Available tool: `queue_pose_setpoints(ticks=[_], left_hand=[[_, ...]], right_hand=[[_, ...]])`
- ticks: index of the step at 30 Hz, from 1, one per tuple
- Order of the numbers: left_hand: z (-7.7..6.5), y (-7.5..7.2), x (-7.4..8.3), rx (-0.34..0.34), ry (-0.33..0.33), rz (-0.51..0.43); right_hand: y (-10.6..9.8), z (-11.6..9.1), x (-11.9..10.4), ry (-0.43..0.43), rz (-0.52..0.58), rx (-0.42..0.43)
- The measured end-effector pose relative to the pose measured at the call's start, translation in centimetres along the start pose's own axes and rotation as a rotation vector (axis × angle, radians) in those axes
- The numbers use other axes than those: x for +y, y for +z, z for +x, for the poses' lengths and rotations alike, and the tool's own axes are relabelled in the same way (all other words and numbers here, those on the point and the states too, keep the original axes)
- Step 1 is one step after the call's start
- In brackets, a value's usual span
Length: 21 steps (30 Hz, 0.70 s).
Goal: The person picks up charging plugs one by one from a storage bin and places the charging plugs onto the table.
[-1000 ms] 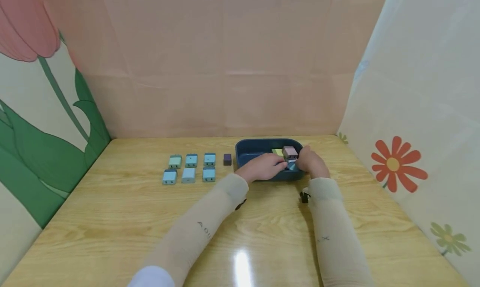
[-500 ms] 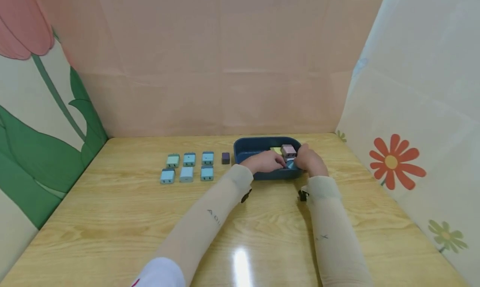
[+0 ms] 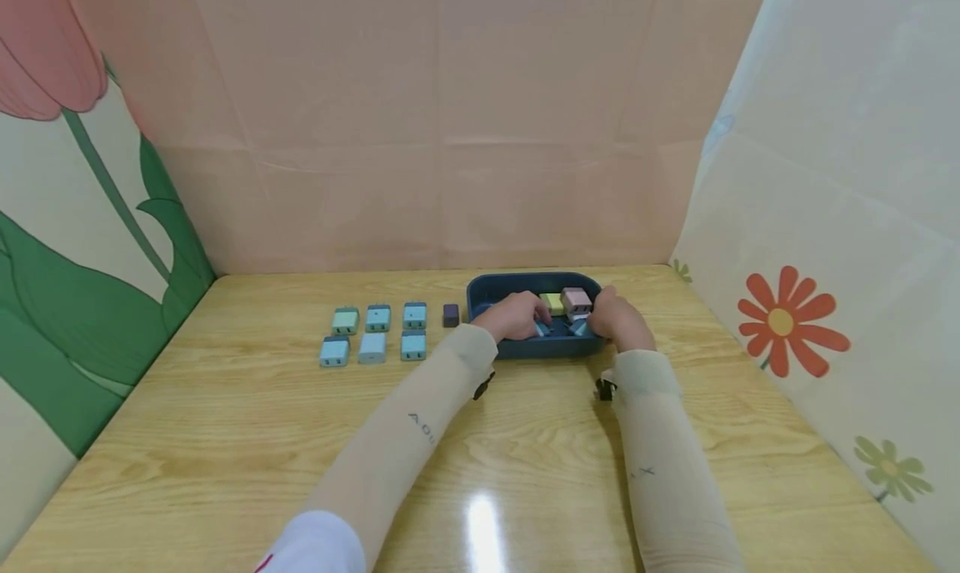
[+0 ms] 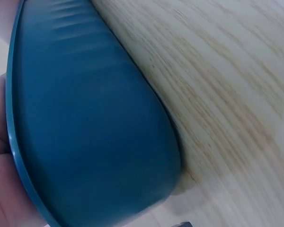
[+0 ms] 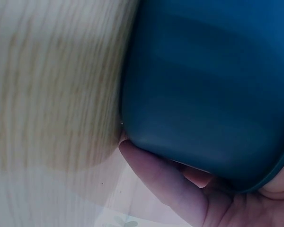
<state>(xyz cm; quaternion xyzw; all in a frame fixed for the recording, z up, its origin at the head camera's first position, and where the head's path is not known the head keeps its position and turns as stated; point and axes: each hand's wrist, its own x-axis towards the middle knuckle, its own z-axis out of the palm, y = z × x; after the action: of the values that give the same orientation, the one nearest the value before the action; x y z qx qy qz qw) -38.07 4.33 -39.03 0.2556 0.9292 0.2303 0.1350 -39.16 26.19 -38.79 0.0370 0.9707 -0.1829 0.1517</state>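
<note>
Near the back of the table, a dark blue plastic bin [image 3: 555, 350] holds a yellow block [image 3: 553, 304], a pink USB charger [image 3: 576, 300] and light blue pieces. My left hand [image 3: 513, 315] reaches over its front rim, fingers bent down at a light blue piece [image 3: 542, 329]; I cannot tell whether they pinch it. Another light blue piece [image 3: 578, 327] lies by the right end. There my right hand [image 3: 621, 319] grips the bin's end wall. In the right wrist view its thumb [image 5: 163, 182] presses along the outside. The left wrist view shows the bin's outer wall [image 4: 94, 113].
Left of the bin, several USB wall chargers stand in two rows: a green one [image 3: 345, 321] and blue ones such as this charger [image 3: 334, 351]. A small dark purple cube [image 3: 450, 316] sits between them and the bin. A pink backdrop [image 3: 442, 140] rises behind the wooden table [image 3: 225, 440].
My left hand has moved left inside the bin, uncovering more of the yellow block; a light blue piece now shows at its fingertips. My right hand stays on the bin's right end.
</note>
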Motion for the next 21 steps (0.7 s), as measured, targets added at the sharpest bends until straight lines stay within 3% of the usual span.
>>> queue_pose_setpoints(ticks=[6, 16, 21], left_hand=[[0.03, 0.29, -0.41, 0.049, -0.041, 0.044], [-0.64, 0.38, -0.88, 0.177, -0.135, 0.023], [-0.96, -0.01, -0.72, 0.15, -0.152, 0.021]], right_hand=[[0.02, -0.02, -0.05, 0.001, 0.014, 0.0], [0.03, 0.06, -0.1, 0.012, 0.012, 0.0], [-0.05, 0.01, -0.05, 0.01, 0.018, -0.003]])
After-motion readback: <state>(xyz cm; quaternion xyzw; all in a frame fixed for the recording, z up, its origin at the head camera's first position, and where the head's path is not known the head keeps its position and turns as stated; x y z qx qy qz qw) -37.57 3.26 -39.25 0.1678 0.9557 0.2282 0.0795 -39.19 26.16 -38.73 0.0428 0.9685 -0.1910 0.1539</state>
